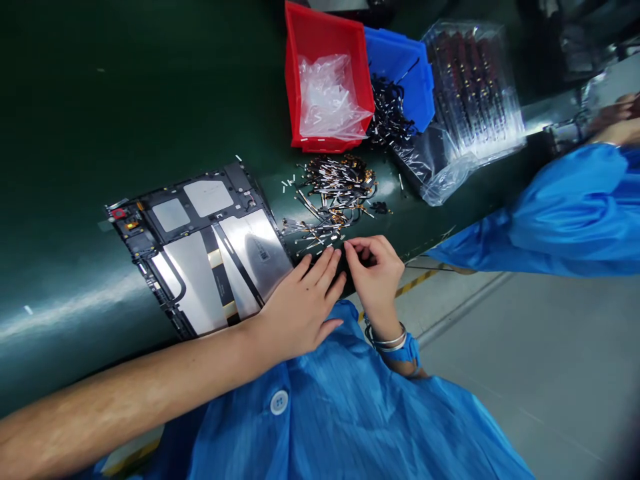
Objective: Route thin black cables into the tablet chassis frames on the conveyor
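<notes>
A: L hand (299,310)?
B: Palm down, fingers slightly spread, by near-R corner of opened device (193,277).
A: R hand (376,275)?
B: Thumb + index pressed tog.; can't tell what's btwn.
A: Cable pile (340,183)?
B: Just far of both hands, R of device; long axis approx near-L to far-R. Both abt equally close.
A: Farther?
B: Red bin (325,37), blue bin (395,53) to its R.

Left hand (299,312) outstretched palm-down, right hand (376,273) in a pinch
</notes>
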Tool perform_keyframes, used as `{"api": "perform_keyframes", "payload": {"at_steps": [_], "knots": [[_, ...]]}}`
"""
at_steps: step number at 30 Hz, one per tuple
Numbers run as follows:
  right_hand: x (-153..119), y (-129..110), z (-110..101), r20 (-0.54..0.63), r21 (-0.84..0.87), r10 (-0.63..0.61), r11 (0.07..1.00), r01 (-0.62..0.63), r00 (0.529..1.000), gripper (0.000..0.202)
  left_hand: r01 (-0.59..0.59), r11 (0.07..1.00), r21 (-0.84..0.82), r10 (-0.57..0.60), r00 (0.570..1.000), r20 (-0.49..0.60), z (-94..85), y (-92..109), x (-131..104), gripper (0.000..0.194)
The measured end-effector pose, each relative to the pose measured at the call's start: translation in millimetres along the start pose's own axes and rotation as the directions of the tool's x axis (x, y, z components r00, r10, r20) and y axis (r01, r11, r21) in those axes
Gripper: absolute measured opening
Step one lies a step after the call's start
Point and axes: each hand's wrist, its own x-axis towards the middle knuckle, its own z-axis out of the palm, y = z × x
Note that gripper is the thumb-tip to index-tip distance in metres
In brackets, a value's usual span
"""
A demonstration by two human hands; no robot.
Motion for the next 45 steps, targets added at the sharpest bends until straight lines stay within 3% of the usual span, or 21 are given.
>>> {"api": "perform_keyframes", "payload": {"at_steps": [7,15,19,23,25,27,29,32,34,37,42,45], "knots": [[-11.9,0.9,-3.2,-0.011,-0.225,-0.292,0.933,0.282,0.956,0.015,0.002,1.0,-0.025,-0.001,1.0,0.026,-1.3,0.1,0.5,0.067],[-19.4,-8.4,-13.3,0.186,-0.417,-0.381,0.804,0.424,0.906,0.031,0.007,1.0,-0.016,-0.006,0.997,0.075,-3.8,0.0,2.0,0.069],[-15.8,-5.4,-16.0,0.206,-0.316,-0.315,0.874,0.368,0.926,0.032,0.006,1.0,-0.008,-0.006,0.997,0.075,-5.6,-0.3,2.0,0.067],[-10.5,3.4,-26.2,0.102,-0.064,-0.213,0.973,0.22,0.972,0.022,0.008,1.0,-0.009,-0.008,0.996,0.084,-3.7,0.6,1.5,0.065],[-9.2,4.9,-33.2,0.076,-0.05,-0.253,0.965,0.257,0.965,0.017,0.016,0.999,-0.038,-0.013,0.997,0.07,-4.2,1.3,0.6,0.064],[-8.3,2.7,-38.9,0.13,-0.07,-0.357,0.927,0.368,0.925,0.015,0.032,0.992,-0.118,-0.031,0.999,0.015,-10.0,0.8,-1.2,0.057],[-7.1,-2.9,-41.6,0.251,-0.103,-0.466,0.858,0.502,0.848,0.015,0.057,0.969,-0.24,-0.082,0.992,-0.093,-22.9,-2.1,-3.8,0.041],[-5.3,-15.0,-39.5,0.434,-0.219,-0.539,0.714,0.664,0.722,0.016,0.078,0.918,-0.389,-0.202,0.936,-0.288,-49.8,-12.1,-7.3,0.028],[-5.5,-21.7,-35.8,0.492,-0.292,-0.547,0.63,0.72,0.678,0.017,0.101,0.894,-0.437,-0.273,0.895,-0.352,-64.4,-20.4,-7.8,0.024],[-7.6,-24.7,-31.9,0.503,-0.342,-0.545,0.588,0.733,0.671,0.02,0.161,0.84,-0.518,-0.355,0.885,-0.301,-71.9,-30.4,-5.6,0.022],[-0.2,-22.5,-42.0,0.389,-0.329,-0.559,0.658,0.678,0.732,0.02,0.209,0.718,-0.664,-0.406,0.901,-0.155,-64.8,-34.5,0.0,0.02],[15.1,-30.8,-51.0,0.299,-0.296,-0.638,0.645,0.705,0.71,0.024,0.214,0.559,-0.801,-0.401,0.915,-0.036,-65.4,-34.5,0.7,0.019]]}}
